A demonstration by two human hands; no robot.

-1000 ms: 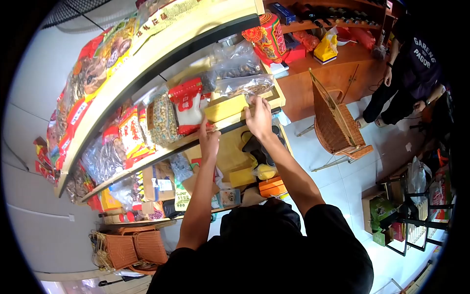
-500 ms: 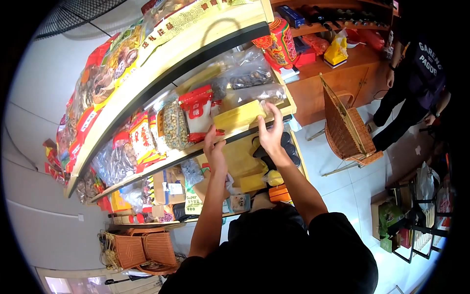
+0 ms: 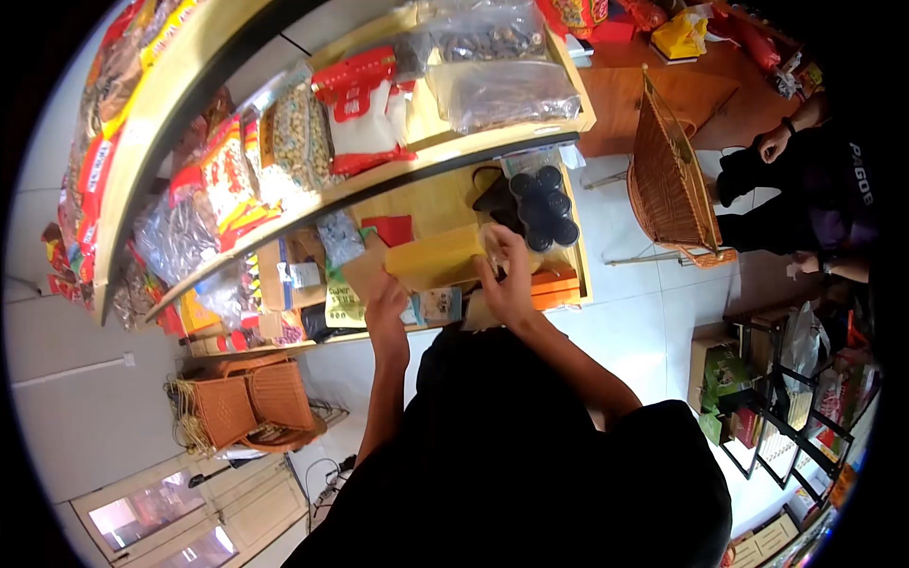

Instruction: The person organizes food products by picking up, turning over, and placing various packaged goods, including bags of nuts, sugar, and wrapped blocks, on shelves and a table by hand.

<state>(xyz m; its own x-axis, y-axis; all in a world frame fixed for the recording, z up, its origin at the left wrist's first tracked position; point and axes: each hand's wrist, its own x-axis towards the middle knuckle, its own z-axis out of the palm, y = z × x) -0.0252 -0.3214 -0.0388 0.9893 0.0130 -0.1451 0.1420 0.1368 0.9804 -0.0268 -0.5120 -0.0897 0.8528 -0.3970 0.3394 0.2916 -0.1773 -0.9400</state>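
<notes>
A yellow rectangular packet (image 3: 434, 258) spans the space between my hands at the lower shelf. My left hand (image 3: 385, 308) is closed on its left end, with a tan piece of card or paper (image 3: 365, 275) just beside the fingers. Around the right end curl the fingers of my right hand (image 3: 508, 284), where some clear wrapping shows. Dark round-topped cans (image 3: 546, 210) stand in a cluster right of the packet, and an orange box (image 3: 556, 284) lies below them. Whether the packet rests on anything is hidden.
Above, the middle shelf (image 3: 436, 142) holds a red-and-white bag (image 3: 365, 114), clear bags (image 3: 507, 95) and bagged dry goods. A wicker chair (image 3: 668, 170) stands to the right, with another person (image 3: 791, 199) beyond it. Stacked wicker chairs (image 3: 246, 402) are at lower left.
Both hands have come down from the middle shelf to the lower one with the yellow packet. The view has tilted downward. The other person's arm has moved.
</notes>
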